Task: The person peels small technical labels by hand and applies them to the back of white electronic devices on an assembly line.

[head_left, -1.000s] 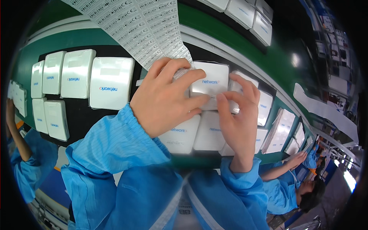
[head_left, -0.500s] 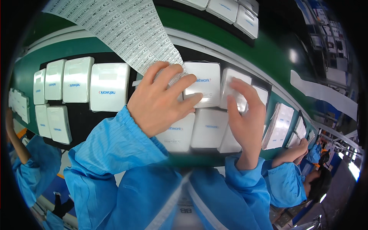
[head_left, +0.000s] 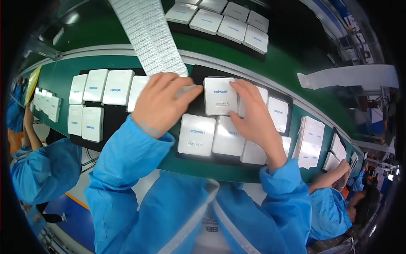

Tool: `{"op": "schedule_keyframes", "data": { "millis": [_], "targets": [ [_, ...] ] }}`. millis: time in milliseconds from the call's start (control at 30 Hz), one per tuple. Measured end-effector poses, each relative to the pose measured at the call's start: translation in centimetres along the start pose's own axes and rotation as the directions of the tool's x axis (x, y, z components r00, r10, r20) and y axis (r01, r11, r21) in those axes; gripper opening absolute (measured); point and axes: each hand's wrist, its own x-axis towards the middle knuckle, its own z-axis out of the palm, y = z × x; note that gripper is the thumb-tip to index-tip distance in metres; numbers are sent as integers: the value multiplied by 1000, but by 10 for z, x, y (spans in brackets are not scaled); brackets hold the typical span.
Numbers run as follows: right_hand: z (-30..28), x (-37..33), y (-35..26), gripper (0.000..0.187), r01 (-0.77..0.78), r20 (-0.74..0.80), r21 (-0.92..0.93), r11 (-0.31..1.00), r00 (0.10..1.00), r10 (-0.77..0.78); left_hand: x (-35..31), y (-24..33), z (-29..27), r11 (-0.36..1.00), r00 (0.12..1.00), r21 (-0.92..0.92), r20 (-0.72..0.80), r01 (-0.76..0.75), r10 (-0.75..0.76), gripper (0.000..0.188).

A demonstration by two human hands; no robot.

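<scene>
Right hand (head_left: 256, 119): thumb and fingers spread at right edge of white box (head_left: 220, 97), which lies on black mat (head_left: 198, 77). Left hand (head_left: 160, 103): fingers bent beside label sheet (head_left: 153, 40); cannot tell whether they pinch anything.

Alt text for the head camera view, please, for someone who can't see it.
A person's right hand is at the right edge of a flat white box on a black mat, the left hand near a sheet of labels. More white boxes lie nearby, with people in blue on either side.
</scene>
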Motion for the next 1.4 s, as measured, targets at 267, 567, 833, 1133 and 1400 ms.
{"op": "schedule_keyframes", "data": {
  "millis": [267, 567, 833, 1133, 1400],
  "targets": [
    [-5, 33, 35, 62, -53, 160, 116, 992, 986, 34, -52, 26, -68, 954, 968, 215, 95, 207, -232, 44],
    [7, 47, 19, 93, 280, 338, 7, 960, 903, -266, -36, 72, -2, 996, 910, -83, 414, 34, 3, 107],
    [15, 59, 0, 109, 444, 497, -177, 878, 811, -310, -26, 65, -7, 989, 799, -119, 602, 89, 0, 108],
    [-2, 100, 30, 89, 429, 237, -46, 902, 882, -407, 147, 12, -81, 974, 1000, -228, -19, -12, 8, 96],
    [-104, 126, 135, 106, -65, 62, -415, 907, 993, 100, 184, -248, -21, 751, 720, 477, 297, 457, -627, 87]
  ]
}}
